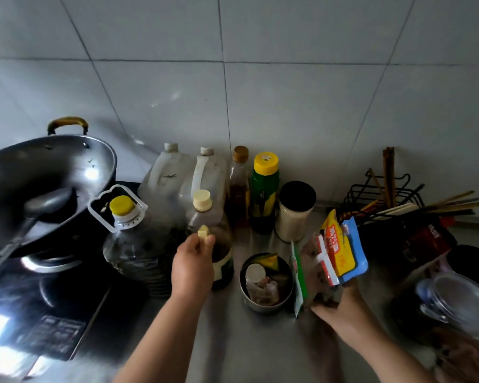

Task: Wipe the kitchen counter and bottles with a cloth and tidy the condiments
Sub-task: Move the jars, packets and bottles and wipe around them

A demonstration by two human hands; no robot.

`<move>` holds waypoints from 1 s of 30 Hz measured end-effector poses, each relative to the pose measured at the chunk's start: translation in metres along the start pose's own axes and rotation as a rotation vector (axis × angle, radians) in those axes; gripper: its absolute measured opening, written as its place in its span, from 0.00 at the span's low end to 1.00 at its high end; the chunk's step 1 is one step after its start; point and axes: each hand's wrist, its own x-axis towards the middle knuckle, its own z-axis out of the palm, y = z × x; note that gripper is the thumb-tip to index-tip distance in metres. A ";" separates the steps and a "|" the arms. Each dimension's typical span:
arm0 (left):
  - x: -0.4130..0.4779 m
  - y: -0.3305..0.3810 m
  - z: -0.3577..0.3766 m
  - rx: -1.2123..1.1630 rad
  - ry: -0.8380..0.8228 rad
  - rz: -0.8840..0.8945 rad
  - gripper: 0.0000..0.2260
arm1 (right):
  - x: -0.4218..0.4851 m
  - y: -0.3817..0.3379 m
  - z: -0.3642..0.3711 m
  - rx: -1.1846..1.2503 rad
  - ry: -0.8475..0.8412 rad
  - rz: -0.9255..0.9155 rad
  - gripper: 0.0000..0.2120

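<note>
Head view: my left hand [193,262] grips the dark sauce bottle [223,258] by its neck; my right hand [340,306] clutches seasoning packets [339,252].

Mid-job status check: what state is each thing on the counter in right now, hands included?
left hand: pinching a small cream piece
right hand: gripping seasoning packets, held upright
dark bottle: cream cap on, standing
oil bottle: yellow cap on
left jug: capped
right jug: capped
black-lidded jar: closed, upright
metal bowl: holds a small jar
wok: on the stove, ladle inside
</note>
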 end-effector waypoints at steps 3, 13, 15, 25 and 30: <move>-0.001 -0.008 -0.010 0.027 0.010 -0.020 0.13 | 0.004 -0.001 0.002 -0.022 -0.001 -0.005 0.44; -0.005 -0.028 -0.029 0.011 -0.103 -0.168 0.11 | 0.007 -0.003 0.008 -0.016 0.016 -0.004 0.46; -0.006 -0.035 -0.038 -0.181 -0.101 -0.325 0.10 | 0.008 0.001 0.009 -0.002 0.008 -0.017 0.47; 0.012 -0.070 -0.067 -0.303 0.021 -0.537 0.23 | 0.006 -0.013 0.011 0.076 -0.013 -0.071 0.44; 0.016 -0.064 -0.070 -0.374 -0.044 -0.490 0.17 | 0.004 -0.018 0.017 0.121 0.009 -0.074 0.41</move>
